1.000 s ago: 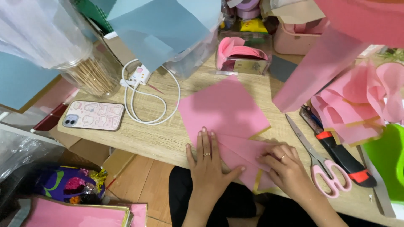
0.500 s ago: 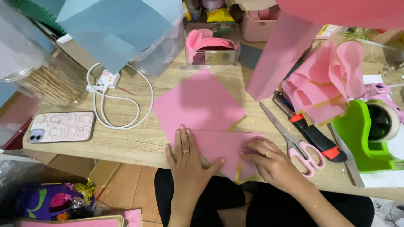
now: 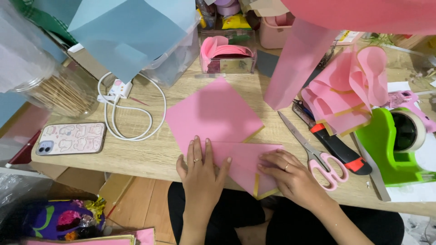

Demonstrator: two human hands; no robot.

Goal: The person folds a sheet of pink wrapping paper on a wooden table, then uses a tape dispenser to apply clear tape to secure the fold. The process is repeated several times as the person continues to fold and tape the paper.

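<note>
A pink paper sheet (image 3: pixel 213 111) with a thin gold edge lies on the wooden table (image 3: pixel 136 154), its near part folded over into a flap (image 3: pixel 245 163). My left hand (image 3: pixel 202 170) lies flat with fingers spread on the left end of the fold, a ring on one finger. My right hand (image 3: pixel 288 174) presses the right end of the flap with its fingertips and also wears a ring. Neither hand grips anything; both press the paper down against the table.
Pink-handled scissors (image 3: pixel 313 159) and a red-black utility knife (image 3: pixel 336 147) lie right of my hands. A green tape dispenser (image 3: pixel 390 145), folded pink paper pieces (image 3: pixel 349 97), a phone (image 3: pixel 70 138), a white charger cable (image 3: pixel 131 113), a jar of sticks (image 3: pixel 59 93) and boxes surround the sheet.
The view has shifted slightly. Both hands stay pressed on the folded flap; my right hand has moved a little along the crease.
</note>
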